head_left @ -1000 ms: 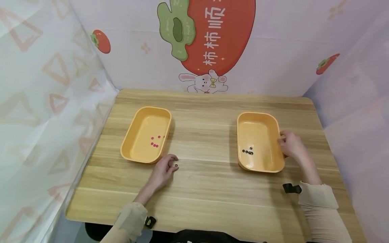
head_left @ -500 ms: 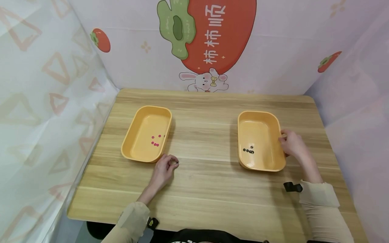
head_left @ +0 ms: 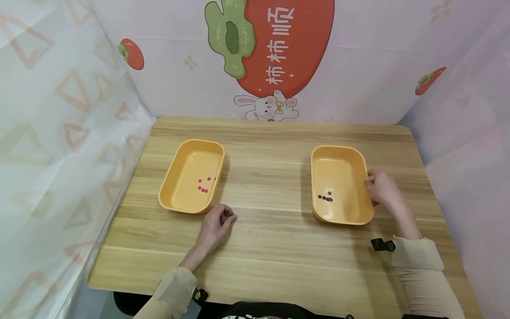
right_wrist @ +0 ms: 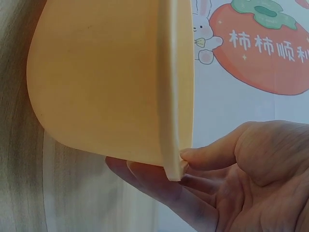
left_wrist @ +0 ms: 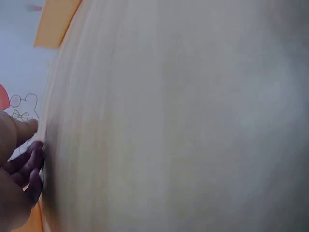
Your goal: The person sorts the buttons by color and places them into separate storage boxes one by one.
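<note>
My left hand (head_left: 215, 226) is low over the table, just in front of the left yellow plastic tub (head_left: 167, 199). Its thumb and fingertips come together around the spot of a small round black piece, now hidden by them. In the left wrist view, curled fingers (left_wrist: 31, 162) sit close to the tabletop. My right hand (head_left: 383, 190) grips the right side of the right yellow tub (head_left: 350, 181). In the right wrist view, its thumb (right_wrist: 212, 151) lies at the rim, fingers underneath. Several small black round pieces (head_left: 324, 198) lie in that tub; several magenta ones (head_left: 202, 190) lie in the left tub.
A dark dot (head_left: 215, 179) shows by the left tub's right wall. Both tubs stand on a wooden table (head_left: 271, 248), with bare wood between them. A printed cloth (head_left: 171, 84) hangs behind the table, and more cloth (head_left: 52, 155) lines the sides.
My left thumb and fingers have drawn together over the black piece on the table, which has gone out of sight. My right hand still holds the right tub.
</note>
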A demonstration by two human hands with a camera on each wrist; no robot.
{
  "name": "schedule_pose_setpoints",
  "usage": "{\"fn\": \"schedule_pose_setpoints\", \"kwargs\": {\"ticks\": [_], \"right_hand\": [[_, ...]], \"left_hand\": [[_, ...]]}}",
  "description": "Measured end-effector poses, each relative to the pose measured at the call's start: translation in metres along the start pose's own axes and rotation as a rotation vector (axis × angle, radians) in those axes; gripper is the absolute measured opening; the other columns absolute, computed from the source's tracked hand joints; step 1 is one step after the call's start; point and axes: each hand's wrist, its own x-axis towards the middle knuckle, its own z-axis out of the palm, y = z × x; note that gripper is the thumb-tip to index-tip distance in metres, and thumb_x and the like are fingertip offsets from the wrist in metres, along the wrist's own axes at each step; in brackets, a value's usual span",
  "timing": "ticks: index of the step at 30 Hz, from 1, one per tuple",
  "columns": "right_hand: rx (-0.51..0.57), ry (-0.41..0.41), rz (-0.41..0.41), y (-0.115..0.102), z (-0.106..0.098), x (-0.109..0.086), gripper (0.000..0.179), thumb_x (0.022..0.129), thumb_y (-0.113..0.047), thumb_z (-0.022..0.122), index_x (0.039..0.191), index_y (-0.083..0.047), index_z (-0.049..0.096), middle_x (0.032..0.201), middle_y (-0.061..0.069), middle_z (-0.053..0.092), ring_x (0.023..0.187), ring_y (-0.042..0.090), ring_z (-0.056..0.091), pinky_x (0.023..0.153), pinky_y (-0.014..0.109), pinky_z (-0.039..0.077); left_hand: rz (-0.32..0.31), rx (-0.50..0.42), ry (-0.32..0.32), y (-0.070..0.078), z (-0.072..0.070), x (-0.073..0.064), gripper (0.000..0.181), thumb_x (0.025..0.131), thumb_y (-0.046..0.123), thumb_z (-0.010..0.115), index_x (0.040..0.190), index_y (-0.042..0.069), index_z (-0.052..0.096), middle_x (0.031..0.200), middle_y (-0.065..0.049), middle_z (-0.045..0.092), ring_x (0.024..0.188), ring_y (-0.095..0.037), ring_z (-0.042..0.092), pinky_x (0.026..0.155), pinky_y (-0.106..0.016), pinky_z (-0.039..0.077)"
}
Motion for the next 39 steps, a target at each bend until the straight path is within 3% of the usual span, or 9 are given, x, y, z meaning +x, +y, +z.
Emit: {"fn": "schedule_pose_setpoints", "kwargs": {"ticks": [2,5,11,16,20,27,32,39], "right_hand": [[0.0,0.001,0.001,-0.001,0.0,0.001,0.054,0.113,-0.008,0.04,0.157,0.023,0.032,0.139,0.052,0.057,0.087,0.04,0.081,0.063,0.042,0.067],[0.002,-0.003,0.005,-0.002,-0.001,0.001,0.054,0.113,-0.008,0.04,0.157,0.022,0.032,0.139,0.052,0.056,0.087,0.04,0.081,0.064,0.042,0.067],[-0.005,-0.016,0.014,-0.004,-0.003,0.003,0.05,0.114,-0.01,0.04,0.153,0.021,0.037,0.139,0.05,0.058,0.077,0.03,0.081,0.063,0.041,0.067],[-0.008,-0.029,0.021,-0.005,-0.004,0.002,0.047,0.115,-0.011,0.039,0.149,0.022,0.038,0.136,0.049,0.059,0.069,0.024,0.078,0.062,0.041,0.067],[0.009,-0.035,0.014,-0.006,-0.003,0.001,0.048,0.114,-0.01,0.039,0.149,0.022,0.038,0.134,0.049,0.06,0.07,0.024,0.078,0.061,0.041,0.067],[0.014,-0.028,0.01,-0.006,-0.001,0.0,0.046,0.114,-0.01,0.04,0.147,0.022,0.04,0.132,0.049,0.061,0.068,0.023,0.077,0.06,0.04,0.066],[0.009,-0.022,0.013,-0.006,-0.002,-0.001,0.045,0.114,-0.01,0.04,0.146,0.022,0.041,0.132,0.049,0.061,0.068,0.023,0.077,0.06,0.04,0.066],[0.013,-0.03,0.018,-0.002,-0.003,-0.004,0.046,0.114,-0.009,0.039,0.147,0.022,0.04,0.132,0.049,0.06,0.069,0.023,0.077,0.061,0.04,0.066]], "left_hand": [[0.041,-0.017,-0.002,-0.006,0.002,0.002,0.017,0.094,-0.002,0.081,0.099,0.008,0.069,0.087,-0.006,0.073,0.073,-0.001,0.059,0.062,-0.018,0.053],[0.055,-0.041,-0.019,-0.012,0.004,0.006,0.014,0.097,-0.001,0.078,0.104,0.009,0.07,0.087,-0.004,0.076,0.075,0.004,0.063,0.063,-0.016,0.056],[0.079,-0.089,-0.038,0.008,-0.002,0.016,0.007,0.097,0.0,0.08,0.104,0.002,0.08,0.082,-0.007,0.08,0.066,-0.007,0.07,0.06,-0.018,0.057],[-0.031,-0.132,-0.091,0.027,-0.007,0.024,0.012,0.092,0.002,0.086,0.104,0.001,0.084,0.088,-0.01,0.085,0.073,-0.019,0.081,0.068,-0.019,0.062],[-0.119,-0.192,-0.13,0.033,-0.006,0.029,0.016,0.092,0.004,0.087,0.107,0.003,0.085,0.095,-0.011,0.087,0.085,-0.02,0.084,0.076,-0.018,0.063],[-0.173,-0.353,-0.187,0.039,0.0,0.042,0.019,0.096,0.003,0.083,0.114,-0.001,0.082,0.104,-0.016,0.086,0.092,-0.022,0.084,0.082,-0.019,0.064],[-0.143,-0.448,-0.244,0.052,0.008,0.06,0.02,0.099,0.003,0.079,0.117,-0.005,0.08,0.106,-0.019,0.085,0.093,-0.028,0.085,0.083,-0.021,0.065],[0.013,-0.456,-0.295,0.084,0.027,0.088,0.017,0.097,0.002,0.08,0.114,-0.003,0.082,0.11,-0.019,0.085,0.093,-0.022,0.083,0.084,-0.022,0.065]]}}
